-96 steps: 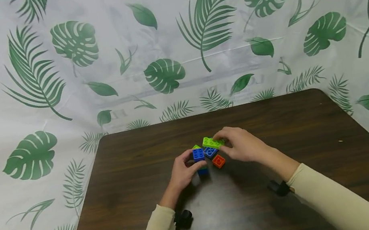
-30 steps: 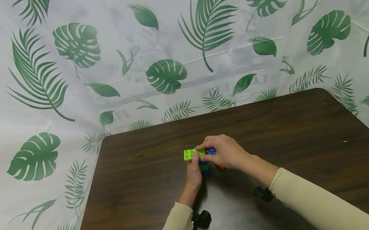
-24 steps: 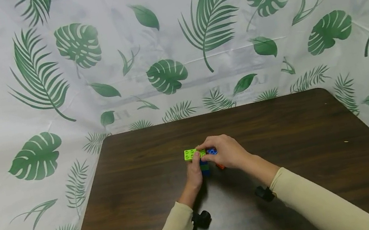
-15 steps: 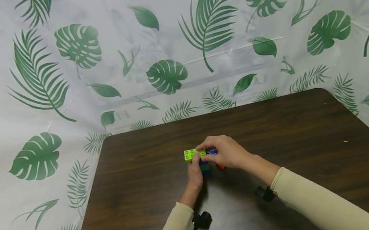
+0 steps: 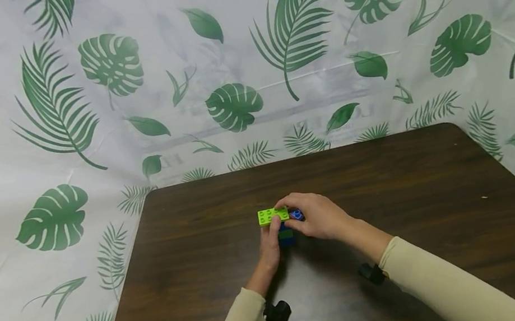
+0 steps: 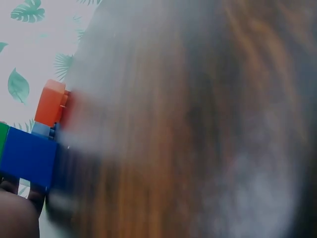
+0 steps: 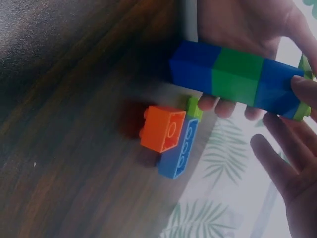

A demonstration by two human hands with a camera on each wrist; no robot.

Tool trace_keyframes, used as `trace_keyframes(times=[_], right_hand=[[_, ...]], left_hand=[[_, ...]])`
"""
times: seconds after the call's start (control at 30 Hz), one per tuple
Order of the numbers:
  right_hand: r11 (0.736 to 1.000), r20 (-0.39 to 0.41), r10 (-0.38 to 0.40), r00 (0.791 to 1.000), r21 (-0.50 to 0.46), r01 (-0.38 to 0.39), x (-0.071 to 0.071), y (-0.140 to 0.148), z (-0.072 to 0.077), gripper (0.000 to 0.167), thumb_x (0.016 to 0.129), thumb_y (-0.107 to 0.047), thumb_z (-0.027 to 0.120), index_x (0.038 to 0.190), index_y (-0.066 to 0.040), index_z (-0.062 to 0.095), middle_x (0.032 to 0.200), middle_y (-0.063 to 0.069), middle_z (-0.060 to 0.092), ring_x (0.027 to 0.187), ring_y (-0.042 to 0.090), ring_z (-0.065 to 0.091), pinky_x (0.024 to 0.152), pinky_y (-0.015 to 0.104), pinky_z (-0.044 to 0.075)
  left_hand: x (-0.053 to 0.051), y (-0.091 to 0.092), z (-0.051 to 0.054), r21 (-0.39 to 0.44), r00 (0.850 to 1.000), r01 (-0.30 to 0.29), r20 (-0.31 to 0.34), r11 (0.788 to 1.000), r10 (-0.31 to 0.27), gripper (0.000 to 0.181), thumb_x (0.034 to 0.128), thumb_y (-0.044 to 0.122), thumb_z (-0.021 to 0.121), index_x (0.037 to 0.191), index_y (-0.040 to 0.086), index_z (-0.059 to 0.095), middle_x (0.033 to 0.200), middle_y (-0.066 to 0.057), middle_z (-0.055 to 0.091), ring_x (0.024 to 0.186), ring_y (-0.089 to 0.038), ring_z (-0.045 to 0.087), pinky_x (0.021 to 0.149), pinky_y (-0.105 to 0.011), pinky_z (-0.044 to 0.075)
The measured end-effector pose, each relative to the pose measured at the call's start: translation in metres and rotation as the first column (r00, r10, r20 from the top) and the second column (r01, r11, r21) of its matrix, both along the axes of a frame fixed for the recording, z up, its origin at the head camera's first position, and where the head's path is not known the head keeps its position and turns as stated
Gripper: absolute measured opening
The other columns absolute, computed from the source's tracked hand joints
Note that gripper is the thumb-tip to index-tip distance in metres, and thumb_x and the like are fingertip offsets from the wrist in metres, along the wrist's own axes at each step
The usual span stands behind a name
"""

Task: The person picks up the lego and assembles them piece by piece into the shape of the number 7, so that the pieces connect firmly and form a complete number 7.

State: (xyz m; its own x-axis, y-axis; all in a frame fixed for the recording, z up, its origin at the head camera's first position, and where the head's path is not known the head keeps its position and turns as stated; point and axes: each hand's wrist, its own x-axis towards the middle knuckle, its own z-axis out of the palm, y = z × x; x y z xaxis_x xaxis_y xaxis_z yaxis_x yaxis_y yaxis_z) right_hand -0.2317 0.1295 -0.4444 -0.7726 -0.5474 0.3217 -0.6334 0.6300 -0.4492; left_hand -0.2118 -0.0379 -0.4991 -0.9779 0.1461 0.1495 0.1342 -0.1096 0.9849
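A tower of blue, green and blue toy building bricks (image 7: 237,77) stands upright on the table, with a lime-green eight-stud brick (image 5: 265,217) lying across its top. My left hand (image 5: 269,249) grips the tower, its fingers behind and its thumb against the lime brick's near side. From the right, my right hand (image 5: 320,215) pinches the lime brick's right end and the tower's top. Beside the tower lie an orange brick (image 7: 161,130), a longer blue brick (image 7: 177,161) and a second lime brick (image 7: 193,109); the head view hides the orange one.
The dark wood-grain table (image 5: 196,284) reaches back to a white leaf-patterned sheet (image 5: 238,44). Black wrist cameras sit on both forearms, low over the tabletop. Much of the left wrist view is blurred tabletop.
Since the oldest frame, my right hand has brought the lime brick left and down onto the tower, and my left thumb has moved against it. Over the last second both hands shift only slightly.
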Motion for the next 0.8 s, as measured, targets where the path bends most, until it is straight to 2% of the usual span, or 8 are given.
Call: trace_keyframes(times=[0.1,0.27,0.33,0.5,0.57,0.7,0.8], right_hand=[[1.0,0.002,0.004,1.0,0.005,-0.004,-0.002,0.001,0.0,0.046,0.087,-0.021,0.076,0.13,-0.015,0.061,0.122,0.001,0.065,0.095,0.018,0.065,0.085,0.038,0.054],[0.999,0.045,0.01,0.999,0.04,-0.011,-0.002,0.003,0.003,0.057,0.088,-0.024,0.076,0.14,-0.017,0.054,0.13,0.002,0.06,0.106,0.019,0.063,0.09,0.041,0.052],[0.999,0.071,0.015,0.997,0.048,-0.018,-0.001,0.006,0.004,0.06,0.087,-0.024,0.077,0.141,-0.018,0.053,0.131,0.002,0.06,0.107,0.02,0.062,0.09,0.042,0.051],[0.999,0.156,0.014,0.988,0.046,-0.022,-0.004,0.02,0.004,0.066,0.084,-0.021,0.08,0.142,-0.017,0.051,0.131,0.005,0.059,0.106,0.025,0.063,0.088,0.044,0.052],[0.999,0.178,-0.001,0.984,0.053,-0.009,-0.006,0.028,0.001,0.065,0.084,-0.019,0.08,0.142,-0.017,0.051,0.13,0.007,0.06,0.106,0.026,0.063,0.087,0.045,0.052],[0.995,0.209,-0.068,0.975,0.092,0.049,-0.012,0.04,-0.011,0.054,0.087,-0.017,0.077,0.136,-0.012,0.057,0.124,0.009,0.063,0.104,0.026,0.064,0.087,0.045,0.052],[0.987,0.25,-0.124,0.96,0.132,0.094,-0.013,0.047,-0.023,0.044,0.088,-0.017,0.075,0.13,-0.009,0.062,0.12,0.008,0.065,0.104,0.026,0.064,0.089,0.046,0.052]], left_hand=[[-0.002,-0.003,0.002,0.006,0.999,0.043,-0.026,0.999,-0.043,0.034,0.1,0.01,0.046,0.125,-0.012,0.051,0.112,-0.017,0.062,0.099,-0.012,0.057,0.092,-0.028,0.043],[-0.001,-0.01,0.008,-0.091,0.994,0.1,-0.037,0.991,-0.104,0.043,0.0961,0.01,0.056,0.135,-0.006,0.048,0.127,-0.018,0.057,0.111,-0.02,0.056,0.093,-0.033,0.045],[0.001,-0.014,0.009,-0.127,0.992,0.113,-0.044,0.985,-0.119,0.049,0.0955,0.01,0.057,0.14,-0.006,0.043,0.136,-0.022,0.051,0.117,-0.028,0.053,0.095,-0.038,0.044],[0.003,-0.029,0.008,-0.164,0.986,0.148,-0.057,0.975,-0.159,0.061,0.0918,0.003,0.057,0.147,-0.006,0.031,0.145,-0.026,0.039,0.12,-0.043,0.05,0.099,-0.056,0.041],[0.002,-0.037,0.006,-0.194,0.98,0.175,-0.061,0.965,-0.19,0.066,0.0873,-0.003,0.054,0.148,-0.006,0.029,0.147,-0.027,0.036,0.122,-0.046,0.047,0.101,-0.061,0.037],[-0.007,-0.05,-0.008,-0.278,0.974,0.206,-0.036,0.938,-0.224,0.071,0.0784,-0.011,0.048,0.146,-0.005,0.029,0.143,-0.029,0.036,0.126,-0.048,0.043,0.1,-0.062,0.037],[-0.017,-0.057,-0.017,-0.373,0.981,0.175,-0.015,0.911,-0.194,0.066,0.0792,-0.014,0.047,0.143,-0.002,0.036,0.136,-0.025,0.04,0.123,-0.044,0.048,0.096,-0.055,0.043]])
